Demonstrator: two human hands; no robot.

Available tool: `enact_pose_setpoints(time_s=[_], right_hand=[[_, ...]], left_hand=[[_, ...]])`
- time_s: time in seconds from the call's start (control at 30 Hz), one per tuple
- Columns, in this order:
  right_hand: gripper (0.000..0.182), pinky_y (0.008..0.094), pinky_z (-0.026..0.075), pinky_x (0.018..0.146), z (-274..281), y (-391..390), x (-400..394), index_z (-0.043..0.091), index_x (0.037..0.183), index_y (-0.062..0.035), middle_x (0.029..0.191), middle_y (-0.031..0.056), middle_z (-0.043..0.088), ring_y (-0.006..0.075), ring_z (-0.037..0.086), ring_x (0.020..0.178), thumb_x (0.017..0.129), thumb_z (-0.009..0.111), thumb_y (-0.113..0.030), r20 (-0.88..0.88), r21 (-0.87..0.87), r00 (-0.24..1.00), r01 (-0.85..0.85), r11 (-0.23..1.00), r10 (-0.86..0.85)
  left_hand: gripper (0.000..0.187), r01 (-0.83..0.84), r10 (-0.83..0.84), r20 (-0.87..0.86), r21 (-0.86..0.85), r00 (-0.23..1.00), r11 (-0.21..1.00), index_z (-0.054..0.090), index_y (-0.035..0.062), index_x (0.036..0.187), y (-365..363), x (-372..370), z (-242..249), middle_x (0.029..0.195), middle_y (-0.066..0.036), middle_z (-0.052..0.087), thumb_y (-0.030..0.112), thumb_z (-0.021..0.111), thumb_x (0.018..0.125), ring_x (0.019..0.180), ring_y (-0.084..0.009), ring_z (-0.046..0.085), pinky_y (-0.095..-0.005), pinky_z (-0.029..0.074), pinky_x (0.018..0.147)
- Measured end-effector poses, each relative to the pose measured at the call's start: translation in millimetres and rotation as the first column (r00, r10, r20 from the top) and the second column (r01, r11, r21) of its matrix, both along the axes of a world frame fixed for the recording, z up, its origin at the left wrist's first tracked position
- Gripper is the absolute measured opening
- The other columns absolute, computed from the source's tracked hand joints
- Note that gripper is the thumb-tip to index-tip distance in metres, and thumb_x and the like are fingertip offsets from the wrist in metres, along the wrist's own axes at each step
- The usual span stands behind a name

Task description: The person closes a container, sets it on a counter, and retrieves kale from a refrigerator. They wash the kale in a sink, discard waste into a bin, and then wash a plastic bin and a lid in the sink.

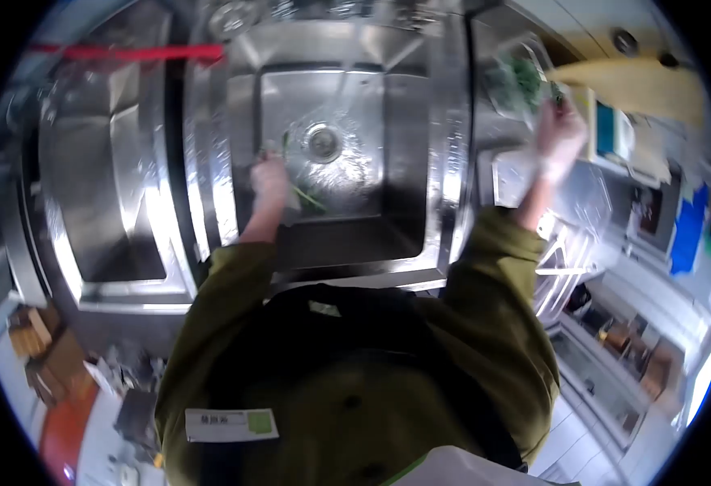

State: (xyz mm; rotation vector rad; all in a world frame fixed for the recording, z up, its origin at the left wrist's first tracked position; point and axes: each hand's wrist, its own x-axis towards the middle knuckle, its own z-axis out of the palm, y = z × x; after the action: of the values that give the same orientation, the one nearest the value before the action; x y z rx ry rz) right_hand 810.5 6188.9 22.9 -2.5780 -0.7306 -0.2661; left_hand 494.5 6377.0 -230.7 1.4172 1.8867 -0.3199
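My left hand (270, 182), in a thin clear glove, is over the left side of the steel sink (404, 178). Its fingers are closed around green stalks (310, 198), which stick out beside the hand. To the right of the sink, my gloved right hand (560, 136) is raised with its fingers pinched. A bit of dark green leaf (557, 95) shows at the fingertips, blurred. Just left of that hand stands a clear plastic container (497, 85) with green leaves (524, 79) inside.
Water shines around the drain (322, 142). A second steel basin (116, 194) lies to the left, with a red bar (128, 53) above it. A clear tray (513, 178) sits on the right counter. Boxes (51, 356) stand at lower left.
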Motion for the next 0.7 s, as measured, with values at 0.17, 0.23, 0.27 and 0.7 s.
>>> enact_pose_setpoints(time_s=[0.17, 0.23, 0.27, 0.7], right_hand=[[0.016, 0.0273, 0.043, 0.056, 5.0, 17.7, -14.5, 0.058, 0.087, -0.0019, 0.072, 0.0076, 0.059, 0.0122, 0.053, 0.061, 0.081, 0.05, -0.015, 0.16, -0.17, 0.987, 0.036, 0.985, -0.009], [0.012, 0.0251, 0.043, 0.059, -7.7, 35.2, -68.2, 0.061, 0.085, -0.0034, 0.073, 0.004, 0.058, 0.0102, 0.053, 0.064, 0.081, 0.051, -0.009, -0.196, 0.115, 0.979, -0.041, 0.993, 0.063], [0.012, 0.0242, 0.043, 0.059, -53.5, 26.5, -78.2, 0.061, 0.086, -0.0052, 0.072, 0.0032, 0.058, 0.0091, 0.052, 0.065, 0.08, 0.051, -0.008, -0.094, 0.047, 0.992, -0.085, 0.995, 0.089], [0.045, 0.0407, 0.042, 0.07, -407.7, 68.7, -122.9, 0.056, 0.079, 0.004, 0.081, 0.0218, 0.057, 0.0339, 0.055, 0.077, 0.075, 0.058, -0.041, -0.478, -0.308, 0.866, -0.32, 0.896, 0.145]], left_hand=[[0.037, 0.1, -0.097, -0.027, 0.395, 0.995, 0.913, 0.057, 0.0001, 0.088, -31.4, -34.0, -115.0, 0.081, -0.017, 0.059, 0.033, 0.039, 0.085, 0.075, -0.0342, 0.057, -0.0412, 0.045, 0.067], [0.03, 0.306, -0.309, -0.056, 0.388, 0.949, 0.869, 0.057, 0.0002, 0.085, -28.2, -31.1, -160.0, 0.073, -0.016, 0.059, 0.027, 0.044, 0.082, 0.067, -0.0338, 0.057, -0.0408, 0.045, 0.062], [0.026, 0.373, -0.396, -0.028, 0.399, 0.918, 0.838, 0.057, 0.0003, 0.083, -24.1, -25.7, -170.8, 0.069, -0.016, 0.059, 0.024, 0.046, 0.08, 0.064, -0.0337, 0.057, -0.0405, 0.045, 0.059], [0.02, 0.065, -0.09, 0.076, 0.29, 0.993, 0.955, 0.052, -0.0011, 0.092, -9.0, -9.6, -83.1, 0.088, -0.022, 0.056, 0.011, 0.049, 0.076, 0.085, -0.0369, 0.054, -0.0434, 0.043, 0.075]])
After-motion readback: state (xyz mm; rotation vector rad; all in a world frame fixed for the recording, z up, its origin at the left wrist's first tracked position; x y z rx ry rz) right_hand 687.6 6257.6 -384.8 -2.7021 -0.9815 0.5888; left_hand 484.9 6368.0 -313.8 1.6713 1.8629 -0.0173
